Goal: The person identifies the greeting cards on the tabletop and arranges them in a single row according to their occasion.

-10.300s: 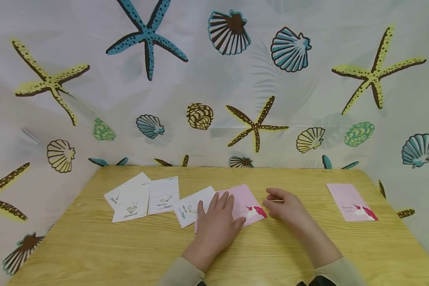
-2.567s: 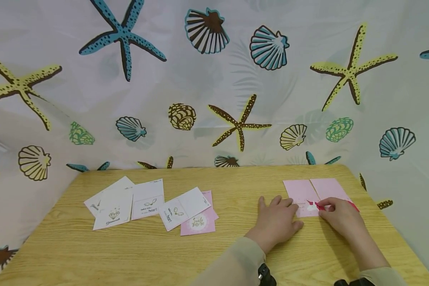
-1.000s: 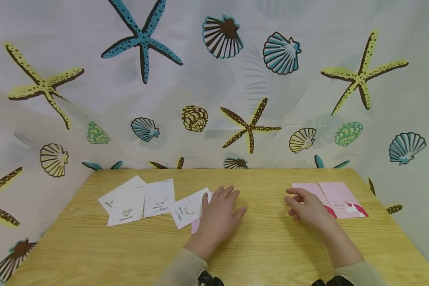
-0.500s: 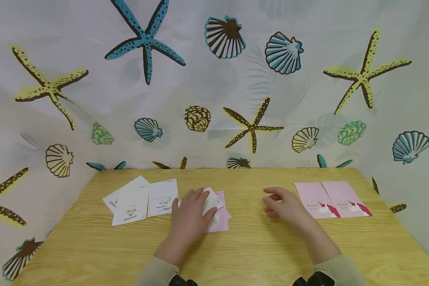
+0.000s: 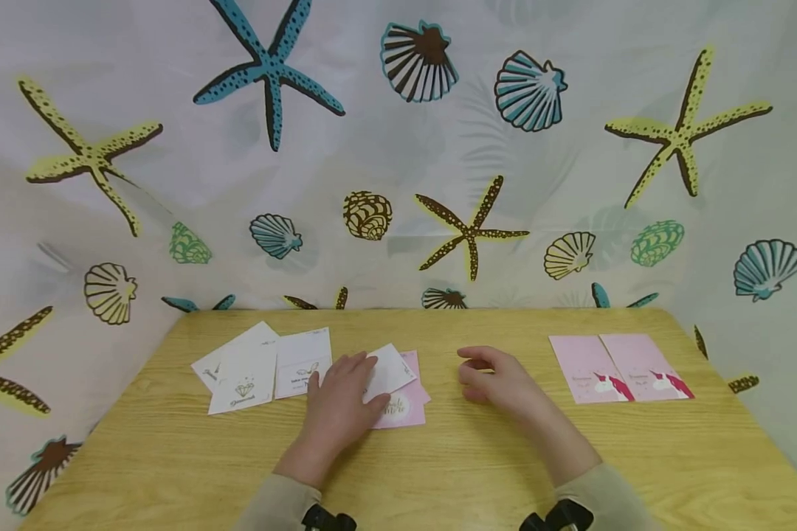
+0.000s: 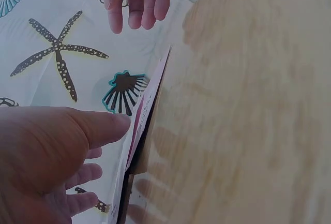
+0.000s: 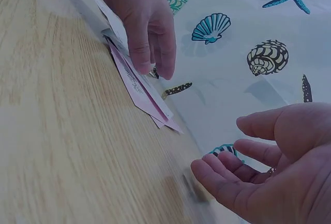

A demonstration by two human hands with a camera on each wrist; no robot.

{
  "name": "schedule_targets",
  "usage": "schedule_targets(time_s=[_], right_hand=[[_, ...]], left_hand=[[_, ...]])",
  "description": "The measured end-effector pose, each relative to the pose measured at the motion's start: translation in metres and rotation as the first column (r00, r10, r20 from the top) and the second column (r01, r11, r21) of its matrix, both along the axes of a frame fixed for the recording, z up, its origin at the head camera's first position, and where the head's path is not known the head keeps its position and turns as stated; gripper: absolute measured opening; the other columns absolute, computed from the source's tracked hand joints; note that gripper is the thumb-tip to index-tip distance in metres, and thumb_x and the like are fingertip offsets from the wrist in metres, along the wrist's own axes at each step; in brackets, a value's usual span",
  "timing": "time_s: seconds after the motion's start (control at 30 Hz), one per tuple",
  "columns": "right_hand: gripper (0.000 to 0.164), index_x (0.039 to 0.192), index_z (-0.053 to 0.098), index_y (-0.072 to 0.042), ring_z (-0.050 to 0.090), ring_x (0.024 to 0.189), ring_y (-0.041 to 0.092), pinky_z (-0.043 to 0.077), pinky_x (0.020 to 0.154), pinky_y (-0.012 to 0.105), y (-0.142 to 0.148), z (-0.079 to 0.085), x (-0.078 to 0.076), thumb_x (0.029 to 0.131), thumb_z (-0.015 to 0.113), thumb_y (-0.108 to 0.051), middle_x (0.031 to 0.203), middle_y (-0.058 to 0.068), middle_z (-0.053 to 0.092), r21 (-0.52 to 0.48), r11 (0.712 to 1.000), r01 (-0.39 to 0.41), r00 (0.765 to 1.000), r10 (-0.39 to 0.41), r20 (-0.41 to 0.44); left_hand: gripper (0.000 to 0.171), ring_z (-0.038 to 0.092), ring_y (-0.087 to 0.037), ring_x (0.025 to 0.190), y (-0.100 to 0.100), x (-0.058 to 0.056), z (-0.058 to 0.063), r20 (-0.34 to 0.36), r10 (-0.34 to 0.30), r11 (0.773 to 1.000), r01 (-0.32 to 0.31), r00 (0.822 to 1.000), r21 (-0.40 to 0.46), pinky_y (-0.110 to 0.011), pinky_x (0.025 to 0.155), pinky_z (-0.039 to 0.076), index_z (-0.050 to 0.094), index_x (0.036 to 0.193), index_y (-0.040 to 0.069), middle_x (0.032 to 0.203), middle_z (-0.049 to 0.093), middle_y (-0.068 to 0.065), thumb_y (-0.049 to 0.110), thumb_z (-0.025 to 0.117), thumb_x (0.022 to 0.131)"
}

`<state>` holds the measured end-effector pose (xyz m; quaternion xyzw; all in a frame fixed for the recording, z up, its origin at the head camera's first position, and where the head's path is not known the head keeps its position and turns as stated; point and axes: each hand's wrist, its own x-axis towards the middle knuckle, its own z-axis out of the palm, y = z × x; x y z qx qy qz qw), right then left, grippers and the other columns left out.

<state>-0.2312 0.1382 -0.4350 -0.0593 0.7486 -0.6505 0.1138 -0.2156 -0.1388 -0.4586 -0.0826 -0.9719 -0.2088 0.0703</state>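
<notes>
My left hand lies over the left part of a white card, its fingers spread; whether they press on it is hard to tell. Beneath that white card, pink cards, one lettered "Smile More", stick out. In the left wrist view the thumb reaches the card edges. To the right, my right hand hovers above the table, fingers loosely bent around nothing. The right wrist view shows this right hand apart from the cards.
Several white cards overlap at the left, including a diamond card and a winged-heart card. Two pink unicorn cards lie side by side at the right of the wooden table. A shell-patterned cloth hangs behind.
A second pink unicorn card now lies left of the first at the right side. Both hands have come back to the middle; the left has shifted left over the white card.
</notes>
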Motion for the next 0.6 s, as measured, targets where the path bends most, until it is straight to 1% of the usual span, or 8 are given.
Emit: schedule_targets(time_s=[0.23,0.43,0.6], right_hand=[[0.047,0.153,0.053,0.011,0.071,0.11,0.03,0.061,0.101,0.045,-0.01,-0.001,-0.001,0.109,0.064,-0.002,0.139,0.027,0.057,-0.079,0.997,-0.013,0.999,0.016,0.043],[0.046,0.153,0.052,0.012,0.07,0.115,0.034,0.06,0.103,0.047,-0.018,-0.003,-0.001,0.111,0.063,-0.003,0.141,0.029,0.056,-0.113,0.993,-0.042,0.996,0.05,0.07],[0.05,0.155,0.05,0.012,0.07,0.12,0.035,0.059,0.104,0.048,-0.024,-0.004,-0.001,0.11,0.064,-0.004,0.15,0.031,0.054,-0.138,0.988,-0.074,0.991,0.087,0.097]], left_hand=[[0.066,0.045,-0.047,0.154,-0.002,-0.001,-0.005,0.025,-0.007,1.0,0.007,1.0,-0.027,-0.084,0.119,0.021,0.062,0.156,0.006,0.163,0.055,-0.019,0.031,0.084,0.099],[0.064,0.047,-0.044,0.153,0.0,-0.002,-0.008,0.041,0.004,0.999,-0.002,0.999,-0.044,-0.084,0.12,0.021,0.062,0.156,0.008,0.16,0.058,-0.017,0.033,0.083,0.101],[0.065,0.047,-0.044,0.152,0.002,-0.003,-0.009,0.047,0.019,0.998,-0.016,0.999,-0.061,-0.083,0.12,0.021,0.062,0.156,0.009,0.159,0.059,-0.017,0.035,0.083,0.1]])
